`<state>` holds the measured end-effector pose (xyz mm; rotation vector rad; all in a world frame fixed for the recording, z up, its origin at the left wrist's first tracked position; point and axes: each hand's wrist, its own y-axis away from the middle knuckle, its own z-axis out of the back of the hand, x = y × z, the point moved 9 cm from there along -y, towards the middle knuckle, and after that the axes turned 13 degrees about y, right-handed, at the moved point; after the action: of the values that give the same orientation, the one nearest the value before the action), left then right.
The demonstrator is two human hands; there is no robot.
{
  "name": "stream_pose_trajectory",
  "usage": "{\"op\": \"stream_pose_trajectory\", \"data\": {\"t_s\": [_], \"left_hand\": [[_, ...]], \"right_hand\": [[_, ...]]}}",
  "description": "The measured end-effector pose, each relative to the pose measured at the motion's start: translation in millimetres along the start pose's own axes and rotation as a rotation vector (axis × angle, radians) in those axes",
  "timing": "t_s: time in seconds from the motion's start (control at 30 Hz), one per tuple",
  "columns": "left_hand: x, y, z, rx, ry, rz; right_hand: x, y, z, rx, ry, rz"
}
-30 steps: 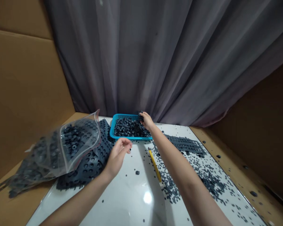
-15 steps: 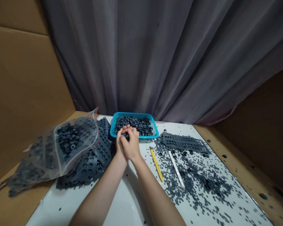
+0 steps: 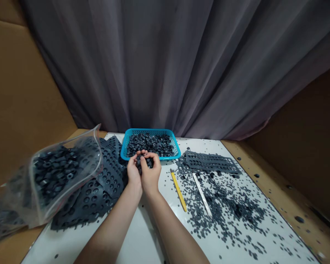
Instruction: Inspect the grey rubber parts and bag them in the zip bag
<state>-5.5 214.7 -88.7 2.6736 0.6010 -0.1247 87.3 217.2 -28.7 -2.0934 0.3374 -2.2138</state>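
Since a second ago, from above the blue, rectangular plastic basket, the bare right hand has joined the bare left hand; cupped together, they hold small, chunky black pieces by the basket's near rim.

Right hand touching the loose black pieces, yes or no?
Touching. The head view shows the right hand curled around the black pieces, thumb against them.
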Motion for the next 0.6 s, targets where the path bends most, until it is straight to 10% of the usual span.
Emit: {"op": "stream_pose_trajectory", "data": {"t_s": [0.3, 0.6], "left_hand": [[-10, 42, -43.8, 0.057, -0.011, -0.069], [-13, 54, -48.0, 0.002, -0.001, -0.101]], "right_hand": [[13, -1, 5, -0.006, -0.382, -0.146], [-3, 11, -1, -0.044, -0.613, -0.495]]}}
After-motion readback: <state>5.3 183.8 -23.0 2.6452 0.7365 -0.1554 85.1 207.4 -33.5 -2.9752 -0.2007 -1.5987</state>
